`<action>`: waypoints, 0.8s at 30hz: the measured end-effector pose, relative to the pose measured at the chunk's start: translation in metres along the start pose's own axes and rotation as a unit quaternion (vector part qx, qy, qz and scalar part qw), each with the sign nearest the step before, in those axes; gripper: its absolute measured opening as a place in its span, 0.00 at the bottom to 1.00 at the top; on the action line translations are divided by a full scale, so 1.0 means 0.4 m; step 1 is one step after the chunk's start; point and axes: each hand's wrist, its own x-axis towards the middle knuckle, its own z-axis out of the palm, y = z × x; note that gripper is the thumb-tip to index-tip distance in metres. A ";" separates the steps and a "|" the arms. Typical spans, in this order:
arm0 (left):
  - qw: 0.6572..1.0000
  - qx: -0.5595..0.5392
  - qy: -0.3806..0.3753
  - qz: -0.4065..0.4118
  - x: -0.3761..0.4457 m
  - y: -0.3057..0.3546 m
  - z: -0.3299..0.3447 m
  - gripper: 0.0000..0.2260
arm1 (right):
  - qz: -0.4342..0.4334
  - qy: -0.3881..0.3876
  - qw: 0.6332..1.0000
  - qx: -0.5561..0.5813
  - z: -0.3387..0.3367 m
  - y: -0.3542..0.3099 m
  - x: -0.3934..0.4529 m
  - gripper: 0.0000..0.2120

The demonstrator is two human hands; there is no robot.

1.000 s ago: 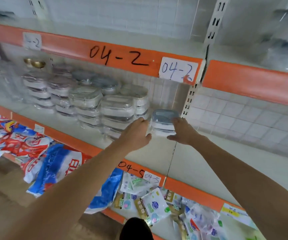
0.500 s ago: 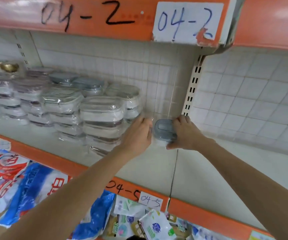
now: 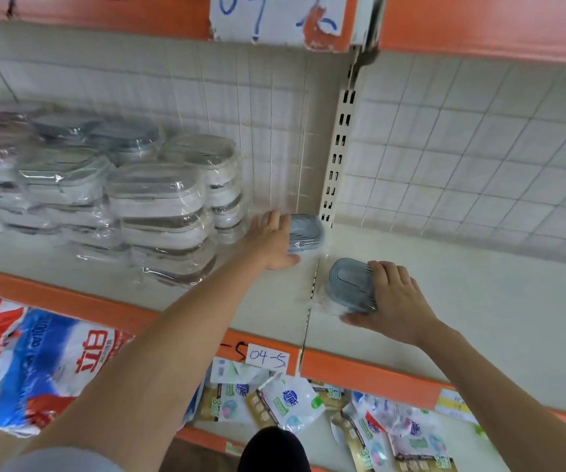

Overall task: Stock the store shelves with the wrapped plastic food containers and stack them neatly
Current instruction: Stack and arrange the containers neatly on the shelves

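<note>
While the left hand (image 3: 272,240) curls its fingers round one small blue-grey lidded container (image 3: 305,233) at the back of the cream shelf (image 3: 479,301), just beside the slotted upright (image 3: 337,155), the right hand (image 3: 394,298) grips a second grey-lidded container (image 3: 348,284) nearer the front (both wrapped in clear film, lids ribbed with concentric ovals). Left of them stand stacks of larger wrapped containers (image 3: 159,212).
</note>
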 end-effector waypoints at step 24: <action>1.000 -0.024 0.008 -0.017 -0.646 0.040 -0.312 0.41 | 0.019 -0.105 0.994 0.026 -0.322 -0.208 -0.322 0.40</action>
